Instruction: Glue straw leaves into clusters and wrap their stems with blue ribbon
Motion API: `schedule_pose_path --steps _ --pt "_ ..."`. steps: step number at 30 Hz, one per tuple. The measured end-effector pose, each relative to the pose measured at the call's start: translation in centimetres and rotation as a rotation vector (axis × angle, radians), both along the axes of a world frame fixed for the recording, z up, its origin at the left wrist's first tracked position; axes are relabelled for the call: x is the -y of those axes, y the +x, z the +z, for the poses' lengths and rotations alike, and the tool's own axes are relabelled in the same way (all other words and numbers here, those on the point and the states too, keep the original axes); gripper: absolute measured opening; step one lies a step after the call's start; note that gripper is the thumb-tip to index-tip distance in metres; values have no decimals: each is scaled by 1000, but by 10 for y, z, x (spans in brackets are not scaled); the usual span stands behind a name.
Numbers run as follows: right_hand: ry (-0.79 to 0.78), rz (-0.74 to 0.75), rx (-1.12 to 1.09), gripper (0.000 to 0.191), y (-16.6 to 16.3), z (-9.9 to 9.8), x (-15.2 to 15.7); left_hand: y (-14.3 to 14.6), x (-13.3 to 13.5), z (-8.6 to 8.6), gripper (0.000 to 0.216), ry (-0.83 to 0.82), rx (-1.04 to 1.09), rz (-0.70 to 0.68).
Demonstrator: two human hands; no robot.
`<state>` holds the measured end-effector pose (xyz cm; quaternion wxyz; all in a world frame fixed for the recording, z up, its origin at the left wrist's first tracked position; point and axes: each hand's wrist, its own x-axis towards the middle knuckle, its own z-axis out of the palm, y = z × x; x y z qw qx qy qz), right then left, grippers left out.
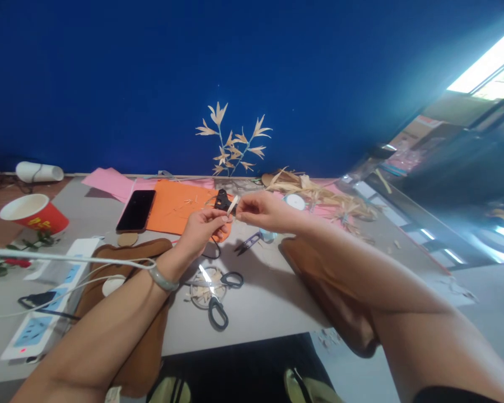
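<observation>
My left hand (205, 225) and my right hand (264, 211) meet above the grey table (269, 296), fingertips pinched together on a small pale leaf-shaped strip (232, 206). A bangle (162, 279) circles my left wrist. Just behind the strip lies a black tool (222, 200), possibly a glue gun, on an orange sheet (172, 208). Below my hands, black-handled scissors (218, 291) rest across a small round dish. Small thread snips (248, 243) lie under my right hand.
A craft branch with straw leaves (232, 140) stands against the blue wall. Dried straw (319, 193) is piled at the right, a phone (136, 210) and pink paper (109, 182) at the left. A red paper cup (33, 212), power strip (46, 302) and cables crowd the left edge.
</observation>
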<state>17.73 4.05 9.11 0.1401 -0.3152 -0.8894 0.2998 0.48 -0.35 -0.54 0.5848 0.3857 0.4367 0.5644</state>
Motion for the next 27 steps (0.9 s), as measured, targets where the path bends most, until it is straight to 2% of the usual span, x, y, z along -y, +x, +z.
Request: schedule_pose_path --steps 4,11,18,27 --pt "18 -55 139 13 -7 8 2 1 1 0 30 10 -20 -22" --pt "48 -178 226 12 -16 11 -3 4 4 7 26 6 -25 -18" --pt "-8 -254 176 15 -19 10 -6 5 6 12 24 -2 -3 -12" --pt "-58 -248 99 15 -18 7 -7 4 7 13 32 -20 16 -25"
